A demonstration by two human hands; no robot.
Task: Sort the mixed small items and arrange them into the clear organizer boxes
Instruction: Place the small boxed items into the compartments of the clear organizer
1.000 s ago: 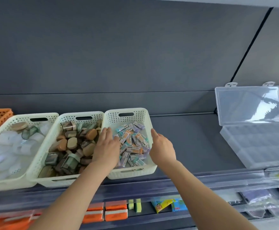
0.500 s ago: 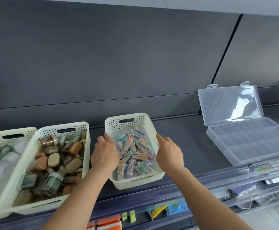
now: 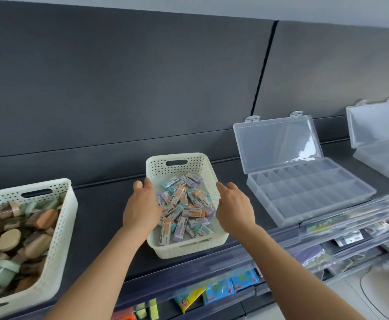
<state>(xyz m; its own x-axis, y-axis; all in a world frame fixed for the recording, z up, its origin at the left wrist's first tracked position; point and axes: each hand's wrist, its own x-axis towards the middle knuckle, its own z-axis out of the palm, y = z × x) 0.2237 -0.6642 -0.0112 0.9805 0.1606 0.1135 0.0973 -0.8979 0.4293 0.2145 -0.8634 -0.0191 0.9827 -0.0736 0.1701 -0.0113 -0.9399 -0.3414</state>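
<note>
A cream perforated basket (image 3: 177, 161) full of small wrapped erasers (image 3: 184, 204) in orange, teal and purple stands on the dark shelf. My left hand (image 3: 141, 207) grips its left rim and my right hand (image 3: 234, 207) grips its right rim. Just to its right lies a clear organizer box (image 3: 311, 195) with its lid up and its several compartments holding nothing. A second clear organizer box (image 3: 383, 144), also open, sits at the far right, partly cut off.
A second cream basket (image 3: 57, 229) of brown, beige and green oval items stands at the left, a bare stretch of shelf between it and the held basket. Lower shelves (image 3: 221, 287) hold packaged goods behind clear strips. Cables lie on the floor at bottom right.
Both hands have slid the eraser basket to the right, away from the other baskets and close to the open organizer box. The view has turned right, bringing a second organizer box in.
</note>
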